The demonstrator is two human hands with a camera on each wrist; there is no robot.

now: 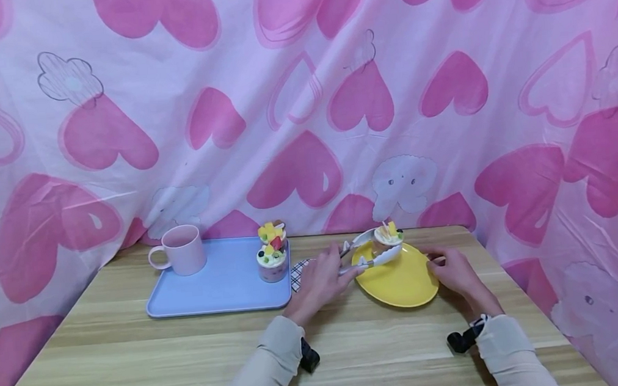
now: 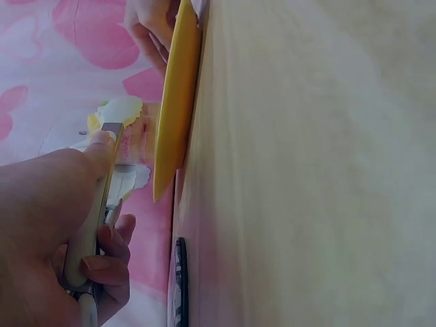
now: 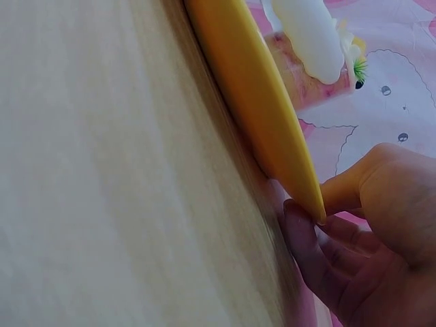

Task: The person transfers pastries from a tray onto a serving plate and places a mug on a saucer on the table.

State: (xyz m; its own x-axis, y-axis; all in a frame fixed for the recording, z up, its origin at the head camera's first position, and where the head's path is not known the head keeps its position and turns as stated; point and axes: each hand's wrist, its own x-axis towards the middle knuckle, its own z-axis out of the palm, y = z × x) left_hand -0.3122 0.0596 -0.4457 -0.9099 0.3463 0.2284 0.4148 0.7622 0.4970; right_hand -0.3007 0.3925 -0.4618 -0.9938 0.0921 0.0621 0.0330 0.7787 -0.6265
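My left hand (image 1: 322,277) grips a pair of tongs (image 1: 385,255) with white scalloped tips. Between those tips is a dessert cup (image 1: 387,234) topped with cream and fruit, over the far part of a yellow plate (image 1: 405,286). In the left wrist view the cup's clear pink-layered side (image 2: 139,136) shows right at the plate's surface. At the plate's right edge my right hand (image 1: 455,271) pinches the rim, and the right wrist view shows thumb and fingers (image 3: 303,235) on either side of it.
Left of the hands lies a blue tray (image 1: 213,293). On it stand a pink mug (image 1: 184,251) and two more dessert cups, the nearer one (image 1: 273,265) with a strawberry. A checkered cloth (image 1: 297,274) lies beside the tray. Behind the wooden table (image 1: 137,367) hangs a heart-print curtain (image 1: 289,96).
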